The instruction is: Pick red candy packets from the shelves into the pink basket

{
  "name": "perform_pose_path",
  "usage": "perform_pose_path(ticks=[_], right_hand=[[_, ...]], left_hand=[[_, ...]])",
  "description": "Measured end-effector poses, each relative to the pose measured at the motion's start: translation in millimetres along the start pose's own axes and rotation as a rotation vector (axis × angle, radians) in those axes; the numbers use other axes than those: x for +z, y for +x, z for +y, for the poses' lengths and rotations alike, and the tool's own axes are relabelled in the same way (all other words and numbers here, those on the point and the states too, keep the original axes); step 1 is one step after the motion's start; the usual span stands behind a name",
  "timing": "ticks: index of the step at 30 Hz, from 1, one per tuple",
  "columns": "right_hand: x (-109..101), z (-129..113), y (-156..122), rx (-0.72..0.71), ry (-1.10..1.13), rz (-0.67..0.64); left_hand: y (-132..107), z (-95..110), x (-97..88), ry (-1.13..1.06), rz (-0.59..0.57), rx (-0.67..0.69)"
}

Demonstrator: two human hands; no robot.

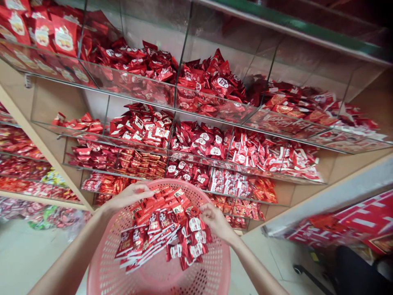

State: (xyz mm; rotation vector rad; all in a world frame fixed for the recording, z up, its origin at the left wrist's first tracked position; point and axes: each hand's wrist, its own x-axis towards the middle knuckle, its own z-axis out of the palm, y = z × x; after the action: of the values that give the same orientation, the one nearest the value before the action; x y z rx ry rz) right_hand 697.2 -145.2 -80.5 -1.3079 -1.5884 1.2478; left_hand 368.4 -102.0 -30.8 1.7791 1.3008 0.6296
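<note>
Shelves (pixel 57 102) loaded with red packets (pixel 211 82), pink basket (pixel 101 258) only partly filled, left hand (pixel 129 198) and right hand (pixel 216 223) apart at its pile (pixel 164 223), can't tell if gripping

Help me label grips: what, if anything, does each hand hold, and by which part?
Cannot be told for certain: the right hand curls at the edge of a packet, perhaps pinching it there; the left hand lies over other packets.

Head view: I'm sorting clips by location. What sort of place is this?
Probably a shop or stockroom for packaged snacks or sweets: wooden shelves with clear fronts bear heaps of small red packets, grouped largely by design, and a pink basket holds more.
</note>
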Motion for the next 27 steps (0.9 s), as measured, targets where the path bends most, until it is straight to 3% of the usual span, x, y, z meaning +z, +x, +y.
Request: perform_pose_path(ticks=[5, 12, 15, 22, 27], right_hand=[[-3.8, 27.0, 0.3, -0.034, -0.152, 0.008], [1.2, 36.7, 7.5, -0.031, -0.162, 0.007], [3.9, 37.4, 8.1, -0.013, -0.295, 0.031], [8.3, 11.4, 2.0, 0.037, -0.956, 0.106], [8.6, -18.2, 5.8, 0.049, -1.108, 0.116]], left_hand=[[-0.4, 2.9, 1.6, 0.029, 0.025, -0.022], [-4.9, 4.5, 0.9, -0.007, 0.008, -0.01], [-6.1, 5.9, 1.0, -0.014, 0.003, -0.008], [-6.6, 7.0, 1.6, 0.005, 0.016, -0.013], [-4.7, 5.3, 3.7, 0.014, 0.037, -0.01]])
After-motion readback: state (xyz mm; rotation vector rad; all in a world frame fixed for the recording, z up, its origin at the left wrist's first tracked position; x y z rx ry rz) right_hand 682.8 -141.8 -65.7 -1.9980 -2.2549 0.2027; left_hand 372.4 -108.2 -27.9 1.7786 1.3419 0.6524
